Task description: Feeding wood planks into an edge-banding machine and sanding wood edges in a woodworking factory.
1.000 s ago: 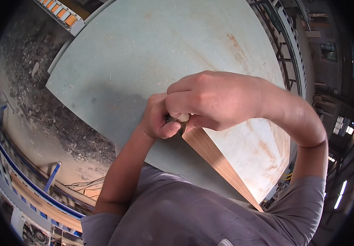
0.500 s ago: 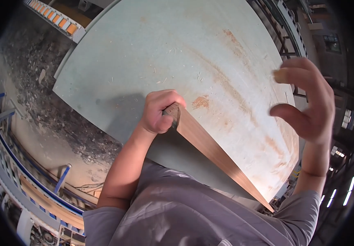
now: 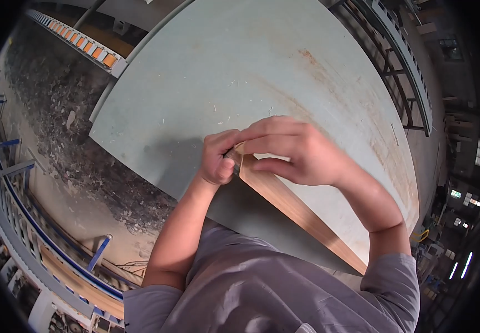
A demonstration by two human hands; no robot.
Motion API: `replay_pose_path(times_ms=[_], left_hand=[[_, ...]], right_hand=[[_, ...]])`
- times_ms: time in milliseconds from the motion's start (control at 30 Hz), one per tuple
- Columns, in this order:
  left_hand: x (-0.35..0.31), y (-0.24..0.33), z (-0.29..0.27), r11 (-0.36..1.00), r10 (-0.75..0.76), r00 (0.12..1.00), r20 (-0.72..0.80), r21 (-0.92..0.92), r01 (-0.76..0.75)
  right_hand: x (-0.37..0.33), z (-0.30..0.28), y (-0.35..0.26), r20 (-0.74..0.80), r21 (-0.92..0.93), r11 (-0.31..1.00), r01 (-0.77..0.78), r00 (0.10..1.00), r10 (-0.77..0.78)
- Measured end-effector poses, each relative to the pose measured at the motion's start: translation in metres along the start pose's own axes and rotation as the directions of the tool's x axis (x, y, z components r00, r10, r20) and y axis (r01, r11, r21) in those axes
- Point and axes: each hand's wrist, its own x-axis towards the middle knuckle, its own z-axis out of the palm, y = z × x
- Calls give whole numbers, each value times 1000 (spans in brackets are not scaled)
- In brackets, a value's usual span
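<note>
A long wooden board (image 3: 301, 208) with brown grain slants from the middle of the view down to the lower right, in front of my body. Its near end has a dark face and sits in my left hand (image 3: 217, 158), whose fingers and thumb are closed around it. My right hand (image 3: 301, 150) reaches across to that same end. Its bent fingers meet the corner beside my left fingers, and its thumb lies by the board's upper edge. The right fingertips are partly hidden behind the left hand.
Beyond the board spreads a large pale grey-green tabletop (image 3: 195, 72) with brown stains and small shavings. A roller track with orange parts (image 3: 93, 51) stands at the upper left. Blue-railed metal racking (image 3: 98, 252) is at the lower left, a dark metal frame (image 3: 398, 66) at the right.
My right hand has swung in from the far right to the board's end beside my left hand. My left hand keeps its grip on the board. The view has shifted slightly.
</note>
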Motion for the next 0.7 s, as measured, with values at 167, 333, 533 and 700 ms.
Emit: replay_pose_path(times_ms=[167, 333, 533, 700], left_hand=[[1, 0, -1, 999, -10, 1000, 17, 44, 9], [0, 0, -2, 998, -32, 999, 17, 48, 32], [2, 3, -2, 998, -26, 1000, 5, 62, 26], [1, 6, -2, 996, -62, 998, 3, 68, 61]], right_hand=[[11, 8, 2, 60, -94, 995, 41, 998, -35], [17, 6, 0, 51, -92, 994, 51, 998, -47], [28, 0, 0, 153, -76, 994, 84, 986, -72], [34, -1, -1, 193, -40, 996, 84, 978, -74]])
